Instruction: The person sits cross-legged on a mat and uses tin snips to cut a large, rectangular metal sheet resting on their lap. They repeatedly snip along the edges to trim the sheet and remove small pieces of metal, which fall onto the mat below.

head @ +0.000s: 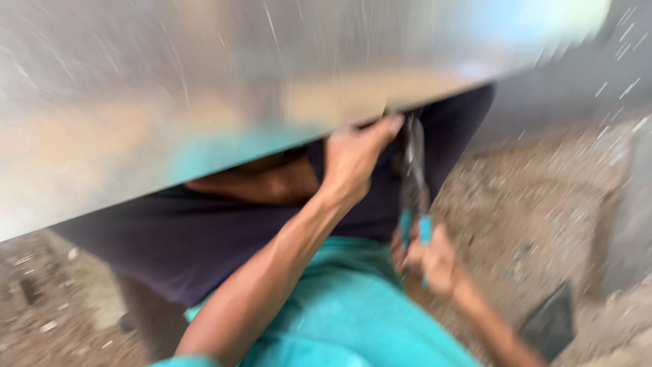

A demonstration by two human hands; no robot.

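Metal sheet [204, 88], shiny and scratched, fills the upper left and top of the frame, its lower edge slanting up toward the right. Your left hand [353, 160] reaches up to that edge at centre frame, its grip pinching the edge with the thumb on the near side. Just right of it, your right hand [431, 258] has its grip pressed together around the teal handles of a pair of snips [413, 183], whose grey blades point up to the sheet's edge beside your left thumb. The picture is blurred, so you cannot tell whether the blades bite the metal.

Behind your hands, under the sheet, another person in a dark shirt [190, 238] stands close, a bare forearm [265, 180] showing beneath the sheet's edge. Your teal garment [339, 312] fills the lower centre. Rough, gravelly ground [543, 204] lies to the right, with a dark flat slab [553, 319] at lower right.
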